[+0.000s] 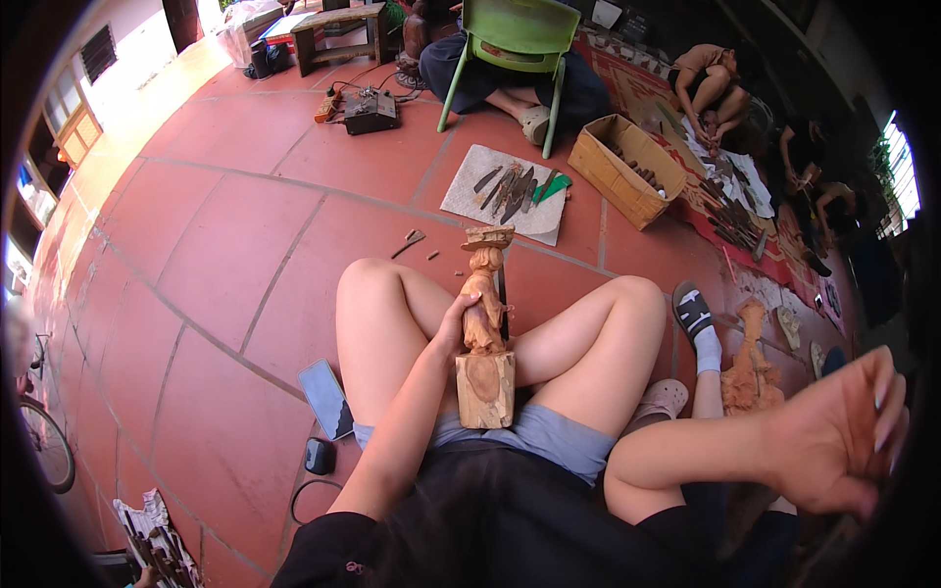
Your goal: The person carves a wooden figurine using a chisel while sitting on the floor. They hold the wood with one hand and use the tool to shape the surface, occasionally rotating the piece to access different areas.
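My left hand is closed around the middle of a carved wooden figurine with a flat wide top. It stands upright on an uncut wooden block base, which rests against my lap between my bent knees. My right hand is raised out to the right, close to the camera, with its fingers curled. Anything inside it is hidden at the dark picture rim. Beyond my knees lie a small dark tool and a few wood bits.
Several carving tools lie on a pale sheet ahead, beside a cardboard box of brown pieces. A phone and black case sit left. Others sit around; a green chair stands ahead, another rough carving right.
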The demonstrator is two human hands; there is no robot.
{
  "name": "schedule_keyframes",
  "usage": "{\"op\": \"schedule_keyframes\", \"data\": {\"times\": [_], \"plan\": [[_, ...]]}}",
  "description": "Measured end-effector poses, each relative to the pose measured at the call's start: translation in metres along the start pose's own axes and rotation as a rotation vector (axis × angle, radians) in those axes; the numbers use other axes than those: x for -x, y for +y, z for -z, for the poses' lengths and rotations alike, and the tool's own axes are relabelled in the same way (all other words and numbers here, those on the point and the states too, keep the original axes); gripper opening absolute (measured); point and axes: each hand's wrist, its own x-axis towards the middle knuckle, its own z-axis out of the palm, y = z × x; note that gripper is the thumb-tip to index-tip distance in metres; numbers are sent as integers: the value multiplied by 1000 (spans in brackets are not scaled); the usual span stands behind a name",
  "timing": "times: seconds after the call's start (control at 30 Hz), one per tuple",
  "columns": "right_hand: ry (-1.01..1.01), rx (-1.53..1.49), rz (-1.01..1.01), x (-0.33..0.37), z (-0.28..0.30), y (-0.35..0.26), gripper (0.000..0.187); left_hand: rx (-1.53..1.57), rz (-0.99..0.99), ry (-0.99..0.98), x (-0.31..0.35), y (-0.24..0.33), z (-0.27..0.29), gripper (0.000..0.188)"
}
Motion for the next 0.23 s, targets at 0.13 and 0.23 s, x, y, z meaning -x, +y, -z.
{"op": "schedule_keyframes", "data": {"times": [0.13,0.23], "plan": [[238,497,-856,118,38,86,28,3,-14,-7,-6,-5,4,74],[-149,586,-1406,258,73,152,28,-47,-36,-42,-10,-6,25,82]]}}
